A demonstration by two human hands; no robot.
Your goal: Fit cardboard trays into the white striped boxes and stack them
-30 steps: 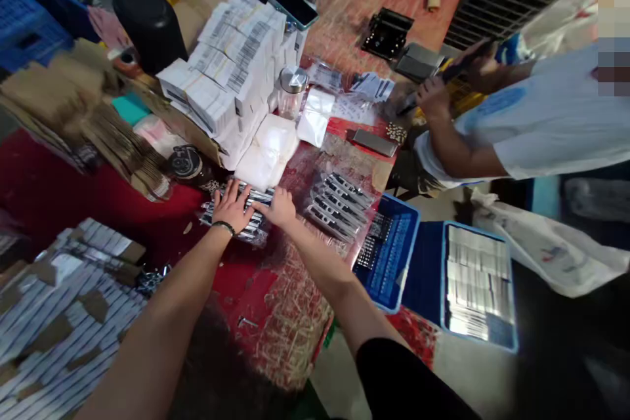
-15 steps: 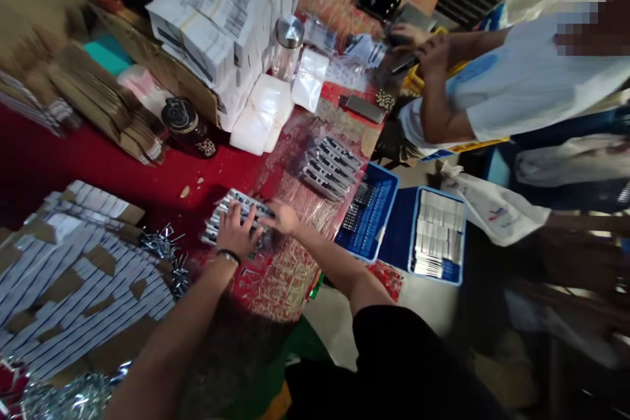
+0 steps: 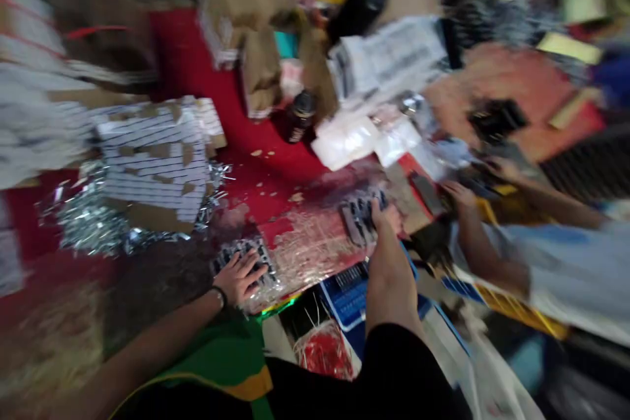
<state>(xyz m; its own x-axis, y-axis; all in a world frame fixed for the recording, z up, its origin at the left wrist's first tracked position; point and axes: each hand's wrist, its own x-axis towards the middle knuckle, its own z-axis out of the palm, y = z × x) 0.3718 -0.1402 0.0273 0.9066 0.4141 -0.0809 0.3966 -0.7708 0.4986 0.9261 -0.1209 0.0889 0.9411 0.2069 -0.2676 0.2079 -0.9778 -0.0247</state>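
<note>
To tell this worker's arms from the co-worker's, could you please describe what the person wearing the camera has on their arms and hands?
The left hand and right hand are bare, with no gloves. A thin dark band circles the left wrist. A black sleeve covers the right upper arm.

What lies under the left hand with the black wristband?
The left hand lies on a pack of small dark-and-silver metal parts. The parts directly under the palm are covered, and blur hides their exact shape.

One blurred plastic pack of metal parts (image 3: 241,261) lies flat, a second pack (image 3: 358,218) well to its right.
</note>
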